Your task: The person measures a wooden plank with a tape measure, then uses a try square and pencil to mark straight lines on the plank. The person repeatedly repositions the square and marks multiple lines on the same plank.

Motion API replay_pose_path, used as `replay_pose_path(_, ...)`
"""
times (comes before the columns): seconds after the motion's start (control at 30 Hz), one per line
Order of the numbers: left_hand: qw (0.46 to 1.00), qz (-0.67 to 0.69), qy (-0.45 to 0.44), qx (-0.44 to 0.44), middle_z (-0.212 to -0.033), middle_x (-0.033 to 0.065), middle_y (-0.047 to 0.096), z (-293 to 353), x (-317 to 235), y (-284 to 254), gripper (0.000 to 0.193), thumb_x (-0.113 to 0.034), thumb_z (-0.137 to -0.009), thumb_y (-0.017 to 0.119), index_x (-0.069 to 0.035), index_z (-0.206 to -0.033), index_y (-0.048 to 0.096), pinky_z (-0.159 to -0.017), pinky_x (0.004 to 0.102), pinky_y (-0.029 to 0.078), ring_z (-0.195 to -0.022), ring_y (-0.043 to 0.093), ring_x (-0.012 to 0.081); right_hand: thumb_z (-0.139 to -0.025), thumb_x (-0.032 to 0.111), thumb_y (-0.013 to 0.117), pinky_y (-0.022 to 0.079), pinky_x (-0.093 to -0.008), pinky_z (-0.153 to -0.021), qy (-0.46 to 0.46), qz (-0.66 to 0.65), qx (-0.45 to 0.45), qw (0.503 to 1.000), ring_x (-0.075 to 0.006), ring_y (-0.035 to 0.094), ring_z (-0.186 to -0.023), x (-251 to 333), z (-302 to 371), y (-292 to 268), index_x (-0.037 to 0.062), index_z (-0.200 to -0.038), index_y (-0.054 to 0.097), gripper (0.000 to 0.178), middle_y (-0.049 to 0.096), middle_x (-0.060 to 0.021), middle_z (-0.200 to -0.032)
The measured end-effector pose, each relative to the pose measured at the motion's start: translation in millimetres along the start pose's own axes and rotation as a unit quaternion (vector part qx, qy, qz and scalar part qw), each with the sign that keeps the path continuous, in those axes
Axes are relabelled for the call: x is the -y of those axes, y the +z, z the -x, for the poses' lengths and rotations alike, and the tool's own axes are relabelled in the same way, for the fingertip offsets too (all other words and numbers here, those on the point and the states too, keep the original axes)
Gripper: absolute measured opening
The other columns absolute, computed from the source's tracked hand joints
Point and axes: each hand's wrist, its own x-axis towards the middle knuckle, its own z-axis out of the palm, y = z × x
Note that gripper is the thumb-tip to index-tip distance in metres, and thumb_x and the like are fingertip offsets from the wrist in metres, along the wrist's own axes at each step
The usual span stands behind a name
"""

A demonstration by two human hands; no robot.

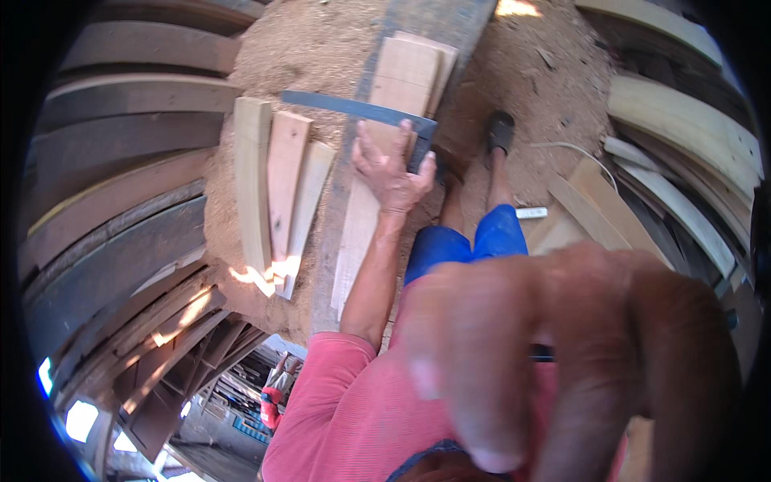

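Note:
A dark metal carpenter's square (pixel 345 107) lies across the pale boards (pixel 404 76), its long blade reaching out to the left. My left hand (pixel 391 178) presses on the square with fingers spread, thumb beside its short thick arm. Beneath that hand and forearm, a pale board (pixel 357 233) runs along a long grey plank (pixel 321 265). Large and close at the lower right is my right hand (pixel 562 337), raised with its fingers bent downward. Motion blurs it, and whether anything is in its fingers does not show.
Three loose boards (pixel 285 185) lie on the sawdust (pixel 301 56) to the left. Stacked planks (pixel 128 149) line the left side, with more planks (pixel 683 112) at the right. A small white object (pixel 530 213) and thin cable (pixel 580 149) lie right of my legs (pixel 498 181).

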Motion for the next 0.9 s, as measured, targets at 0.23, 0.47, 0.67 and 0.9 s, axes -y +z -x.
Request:
replay_pose_path(0.23, 1.0, 0.005, -0.008, 0.003, -0.18, 0.0351, 0.024, 0.6, -4.2, -5.8, 0.094, -0.042, -0.076, 0.094, -0.047, -0.164, 0.06, -0.122, 0.0687, 0.032, -0.151, 0.035, 0.055, -0.116, 0.04, 0.064, 0.043, -0.0508, -0.121, -0.037, -0.029, -0.051, 0.998, -0.0368, 0.077, -0.122, -3.6, 5.3, 2.9, 0.0076, -0.156, 0.062, 0.052, 0.075, -0.0166, -0.144)
replay_pose_path(0.47, 1.0, 0.007, -0.009, 0.006, -0.179, 0.0365, 0.028, -1.0, -4.3, -6.1, 0.091, -0.046, -0.076, 0.091, -0.044, -0.163, 0.062, -0.121, 0.0708, 0.032, -0.15, 0.037, 0.0565, -0.116, 0.022, 0.062, 0.057, -0.0365, -0.088, 0.249, 0.254, -0.292, 0.888, -0.0171, 0.073, -0.087, -97.6, 76.3, -87.2, 0.0011, -0.127, 0.077, 0.028, 0.081, -0.0079, -0.102)
replay_pose_path(0.67, 1.0, -0.006, 0.011, -0.002, -0.178, 0.0374, 0.029, -1.5, -0.7, -4.6, 0.082, -0.042, -0.081, 0.09, -0.04, -0.16, 0.066, -0.123, 0.069, 0.033, -0.149, 0.039, 0.0573, -0.1, 0.028, 0.081, 0.061, -0.0406, -0.081, 0.399, 0.419, -0.346, 0.738, -0.0224, 0.08, -0.089, -212.5, 123.7, -139.0, -0.0013, -0.113, 0.08, 0.032, 0.082, -0.0173, -0.094)
replay_pose_path(0.9, 0.999, 0.017, 0.034, -0.01, -0.177, 0.0402, 0.028, -3.5, 2.7, -4.5, 0.088, -0.038, -0.08, 0.089, -0.031, -0.164, 0.062, -0.125, 0.0687, 0.031, -0.154, 0.035, 0.0594, -0.097, 0.025, 0.08, 0.056, -0.0451, -0.071, 0.296, 0.388, -0.319, 0.812, -0.0207, 0.071, -0.072, -251.4, 145.4, -150.2, -0.0018, -0.105, 0.078, 0.028, 0.075, -0.0183, -0.081)
